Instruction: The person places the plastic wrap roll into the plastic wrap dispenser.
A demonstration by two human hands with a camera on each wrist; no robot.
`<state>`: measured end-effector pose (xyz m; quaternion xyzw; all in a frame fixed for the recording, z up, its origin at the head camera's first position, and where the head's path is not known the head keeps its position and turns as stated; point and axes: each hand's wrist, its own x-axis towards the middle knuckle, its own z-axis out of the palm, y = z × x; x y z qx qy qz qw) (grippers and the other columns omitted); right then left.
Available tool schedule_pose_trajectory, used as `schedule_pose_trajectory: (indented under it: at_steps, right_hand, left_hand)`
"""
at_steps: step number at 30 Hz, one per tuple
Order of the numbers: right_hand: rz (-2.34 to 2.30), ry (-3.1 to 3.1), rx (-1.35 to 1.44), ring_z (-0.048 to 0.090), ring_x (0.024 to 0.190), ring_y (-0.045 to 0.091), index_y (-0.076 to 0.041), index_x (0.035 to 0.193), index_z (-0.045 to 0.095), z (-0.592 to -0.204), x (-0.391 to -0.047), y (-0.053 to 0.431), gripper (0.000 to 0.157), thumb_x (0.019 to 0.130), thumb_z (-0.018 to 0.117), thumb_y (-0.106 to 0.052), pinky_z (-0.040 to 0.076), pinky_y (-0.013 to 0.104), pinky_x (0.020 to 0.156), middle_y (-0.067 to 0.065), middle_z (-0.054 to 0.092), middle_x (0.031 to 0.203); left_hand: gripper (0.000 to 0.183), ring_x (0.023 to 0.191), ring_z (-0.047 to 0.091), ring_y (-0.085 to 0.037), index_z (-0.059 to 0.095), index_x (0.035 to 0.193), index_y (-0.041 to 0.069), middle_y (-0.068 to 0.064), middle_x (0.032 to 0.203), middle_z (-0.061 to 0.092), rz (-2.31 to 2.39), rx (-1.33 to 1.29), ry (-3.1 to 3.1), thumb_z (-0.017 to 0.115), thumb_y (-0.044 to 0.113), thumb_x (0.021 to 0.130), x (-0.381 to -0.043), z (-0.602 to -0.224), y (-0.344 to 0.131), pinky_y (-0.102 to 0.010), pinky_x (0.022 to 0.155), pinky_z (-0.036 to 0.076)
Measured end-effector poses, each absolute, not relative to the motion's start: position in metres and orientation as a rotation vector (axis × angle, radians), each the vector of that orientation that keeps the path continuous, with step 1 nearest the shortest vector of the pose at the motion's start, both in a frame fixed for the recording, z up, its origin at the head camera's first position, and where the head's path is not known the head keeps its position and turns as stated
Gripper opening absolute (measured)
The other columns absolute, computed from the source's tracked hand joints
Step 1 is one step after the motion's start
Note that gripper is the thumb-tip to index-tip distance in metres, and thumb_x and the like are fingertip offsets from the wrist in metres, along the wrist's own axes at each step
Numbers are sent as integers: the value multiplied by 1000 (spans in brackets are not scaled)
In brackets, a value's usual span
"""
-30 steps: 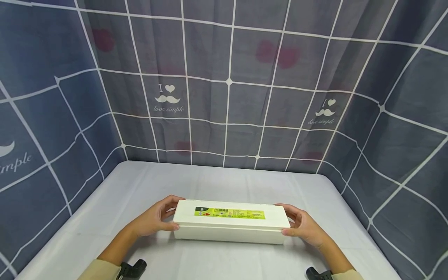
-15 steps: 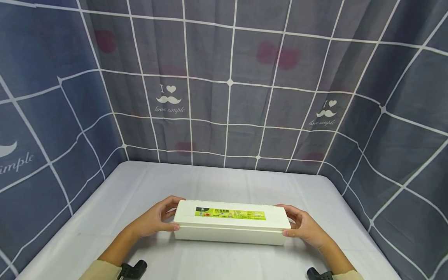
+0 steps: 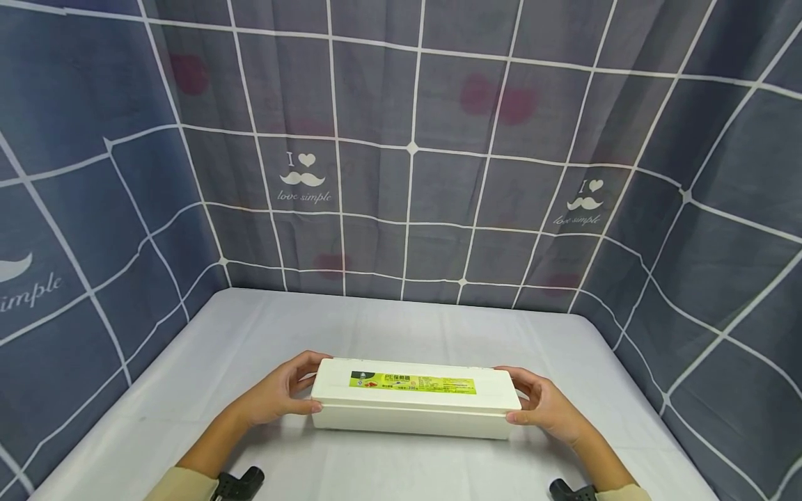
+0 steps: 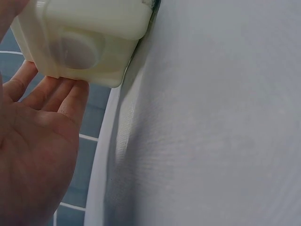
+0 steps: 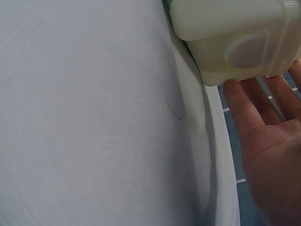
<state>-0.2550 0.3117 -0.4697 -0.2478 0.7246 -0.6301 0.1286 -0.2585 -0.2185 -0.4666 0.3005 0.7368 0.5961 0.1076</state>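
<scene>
A long cream-white cling film box [image 3: 410, 422] lies crosswise on the white-covered table, lid down, with a yellow-green label [image 3: 412, 383] on top. My left hand [image 3: 278, 393] grips its left end, thumb at the front corner and fingers behind. At the opposite end my right hand [image 3: 551, 410] holds it the same way, thumb on the front corner. In the left wrist view, fingertips touch the end wall of the box [image 4: 101, 56], which has a round mark. The right wrist view has the fingers [image 5: 242, 106] against the other end wall.
White cloth covers the table [image 3: 401, 327], with room behind the box and to both sides. A dark grid-patterned curtain [image 3: 376, 181] surrounds the table at the back and sides. Black wrist devices [image 3: 240, 483] sit by beige sleeves [image 3: 183, 485].
</scene>
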Motion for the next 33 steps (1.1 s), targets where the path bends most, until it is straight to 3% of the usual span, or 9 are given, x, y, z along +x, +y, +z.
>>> schedule_pose_trajectory:
  at_steps: [8, 18, 24, 33]
  right_hand:
    - [-1853, 2078, -784, 62, 125, 12, 12, 149, 39, -468, -254, 310, 77, 82, 77, 5, 60, 30, 94, 0, 59, 143]
    - [-1875, 2118, -799, 59, 131, 10, 8, 150, 39, -469, -251, 310, 79, 82, 78, 7, 60, 31, 96, 3, 56, 148]
    - [-1877, 2074, -888, 59, 131, 12, 14, 150, 33, -467, -252, 313, 79, 83, 75, 9, 59, 30, 97, 8, 54, 149]
    - [-1871, 2054, -927, 55, 137, 13, 17, 149, 34, -456, -258, 323, 74, 85, 71, 12, 50, 26, 110, 14, 48, 156]
  left_hand:
    - [74, 136, 50, 0, 46, 146, 9, -18, 150, 48, 1754, 873, 2169, 84, 6, 83, -258, -467, -219, -11, 112, 39]
    - [74, 137, 50, 0, 49, 146, 10, -17, 151, 49, 1758, 886, 2187, 84, 5, 82, -259, -467, -219, -12, 112, 39]
    - [74, 138, 49, 0, 48, 148, 7, -19, 152, 48, 1750, 922, 2173, 83, 3, 83, -261, -466, -220, -12, 113, 39]
    - [72, 138, 50, 0, 47, 147, 0, -24, 149, 51, 1725, 988, 2216, 82, 4, 85, -263, -462, -228, -16, 114, 40]
